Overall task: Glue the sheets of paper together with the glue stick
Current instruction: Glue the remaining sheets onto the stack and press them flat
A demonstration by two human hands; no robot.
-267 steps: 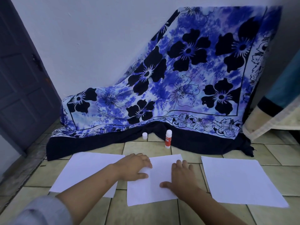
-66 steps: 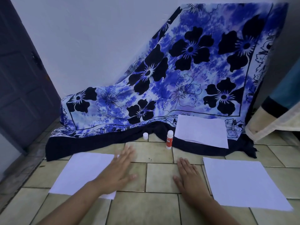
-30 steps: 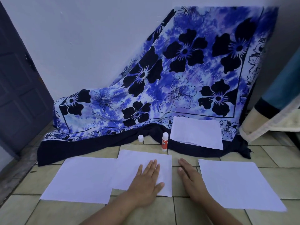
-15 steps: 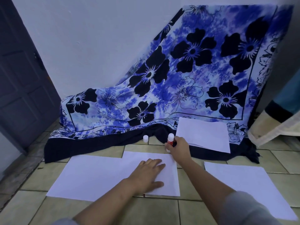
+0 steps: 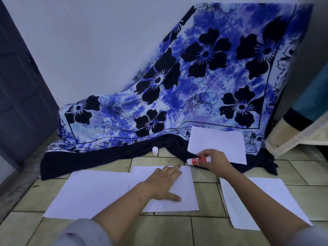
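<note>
A white sheet lies on the tiled floor in front of me, overlapping the right edge of a larger white sheet. My left hand rests flat on the middle sheet, fingers spread. My right hand grips the red and white glue stick, tilted almost level, its uncapped tip pointing left just above the sheet's top right corner. The white cap stands on the floor by the cloth's hem. Another sheet lies at the right, partly under my right forearm.
A further white sheet rests on the blue flowered cloth draped against the white wall. A dark door stands at the left. A cream and teal furniture edge juts in at the right.
My right hand has lifted the glue stick off the floor and tipped it sideways toward the middle sheet. My left hand stays flat on that sheet.
</note>
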